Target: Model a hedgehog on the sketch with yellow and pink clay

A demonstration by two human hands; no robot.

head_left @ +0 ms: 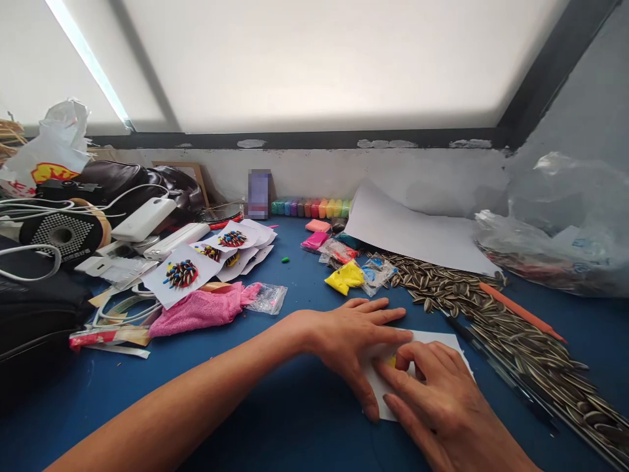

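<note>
A small white sheet of paper (439,339) lies on the blue table in front of me. My left hand (351,337) rests flat across its left part, fingers spread and holding nothing. Over the paper's middle, my right hand (432,393) is bent, its fingertips closed at a small piece of yellow clay (392,361). Most of that piece is hidden behind the fingers. Beyond my left hand sits an opened packet of yellow clay (345,278), beside a clear packet with blue clay (377,274).
Sunflower seeds (531,341) spread along the right, with an orange stick-like tool (521,311) and a dark pen (486,354). Paper cards with seed-and-clay decorations (181,274), a pink cloth (201,311) and cables lie left. Colored clay packs (312,208) line the wall.
</note>
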